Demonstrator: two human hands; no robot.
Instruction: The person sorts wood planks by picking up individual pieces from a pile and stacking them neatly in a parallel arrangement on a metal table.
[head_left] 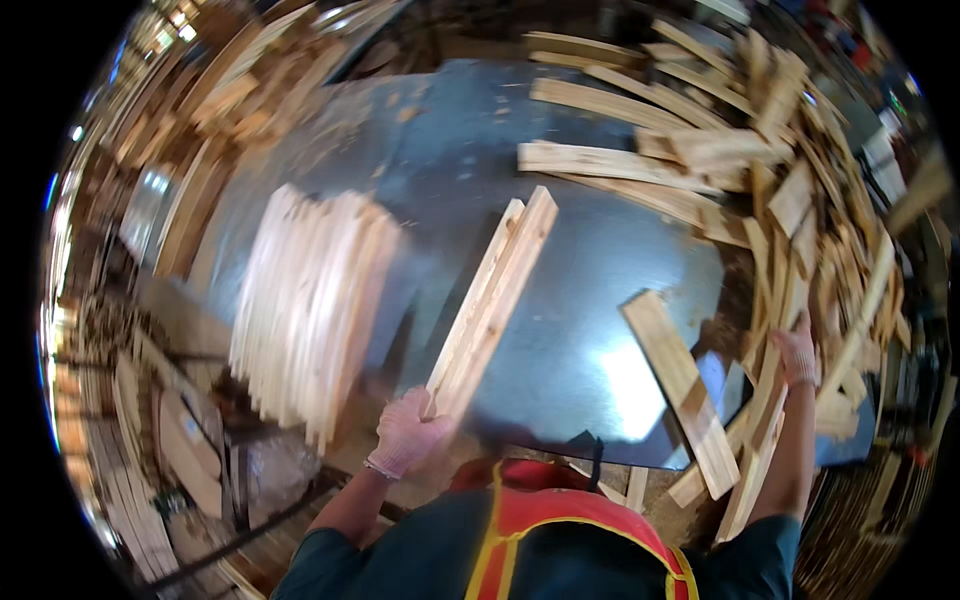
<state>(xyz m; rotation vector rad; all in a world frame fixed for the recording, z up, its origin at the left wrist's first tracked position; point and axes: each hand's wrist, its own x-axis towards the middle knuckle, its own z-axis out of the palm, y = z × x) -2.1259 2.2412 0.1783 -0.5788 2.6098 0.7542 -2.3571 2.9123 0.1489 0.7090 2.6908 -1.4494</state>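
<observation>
My left hand (410, 432), in a pale pinkish glove, is closed round the near end of two long wooden strips (498, 300). They lie side by side and slant up and away across the dark metal table (590, 255). Over at the right, my gloved right hand (797, 352) grips a long pale wooden board (762, 445) at the edge of a loose heap. Its fingers are partly hidden by the wood. Between the hands, a single flat board (685, 395) rests slantwise, its near end past the table's front edge.
A neat row of pale strips (310, 300) stands left of my left hand. Jumbled boards (800, 200) cover the table's right side, with more boards (620, 165) at the far right. Further timber (235, 90) is stacked at the far left. Sawdust speckles the table.
</observation>
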